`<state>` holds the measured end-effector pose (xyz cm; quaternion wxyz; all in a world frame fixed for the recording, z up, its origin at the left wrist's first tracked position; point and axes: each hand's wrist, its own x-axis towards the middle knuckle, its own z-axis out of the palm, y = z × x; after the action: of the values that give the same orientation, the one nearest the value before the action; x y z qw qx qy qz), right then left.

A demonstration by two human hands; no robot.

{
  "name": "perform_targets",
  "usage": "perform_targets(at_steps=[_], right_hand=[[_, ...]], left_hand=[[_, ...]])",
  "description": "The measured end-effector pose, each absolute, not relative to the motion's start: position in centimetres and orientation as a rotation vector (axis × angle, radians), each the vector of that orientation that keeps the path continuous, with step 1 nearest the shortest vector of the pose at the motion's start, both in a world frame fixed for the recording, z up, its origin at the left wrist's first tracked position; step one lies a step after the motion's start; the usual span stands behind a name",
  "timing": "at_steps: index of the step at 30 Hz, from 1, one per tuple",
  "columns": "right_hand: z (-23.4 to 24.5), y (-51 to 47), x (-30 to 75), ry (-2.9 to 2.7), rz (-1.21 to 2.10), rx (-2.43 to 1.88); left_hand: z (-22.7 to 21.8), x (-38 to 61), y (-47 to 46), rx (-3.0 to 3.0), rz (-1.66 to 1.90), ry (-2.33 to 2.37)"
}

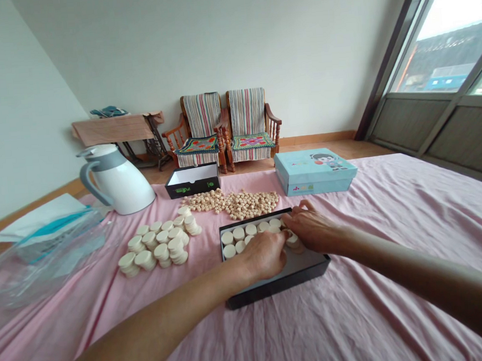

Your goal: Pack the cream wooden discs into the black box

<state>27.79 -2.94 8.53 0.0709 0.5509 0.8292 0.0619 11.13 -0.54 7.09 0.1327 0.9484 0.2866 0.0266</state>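
A black-sided open box (280, 286) with a pale inside sits on the pink cloth in front of me. Rows of cream, flat round discs (227, 237) stand in stacks along its far and left part. My left hand (267, 254) is over the middle of the box, its fingers curled in; what they hold is hidden. At the box's far right, my right hand (311, 229) has its fingers bent around a few loose, tilted discs (295, 244). The fingertips of both hands nearly meet there. More stacked discs (145, 259) stand on the cloth left of the box.
Small round wooden pieces (249, 203) lie heaped beyond the box. Behind them are a smaller open black box (193, 181) and a light blue box (315, 172). A white and grey jug (126, 181) and clear plastic packaging (42, 257) are on the left. Two armchairs (247, 124) stand by the wall.
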Motion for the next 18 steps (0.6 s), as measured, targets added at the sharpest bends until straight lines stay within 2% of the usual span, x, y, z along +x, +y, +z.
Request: perform_targets(at_steps=[9, 18], right_hand=[[7.4, -2.8, 27.7, 2.499, 0.094, 1.65], [8.5, -2.3, 27.6, 2.41, -0.131, 1.609]], left_hand=[[7.3, 10.9, -0.5, 2.778, 0.052, 0.814], [6.9, 10.8, -0.1, 2.711, 0.05, 0.649]])
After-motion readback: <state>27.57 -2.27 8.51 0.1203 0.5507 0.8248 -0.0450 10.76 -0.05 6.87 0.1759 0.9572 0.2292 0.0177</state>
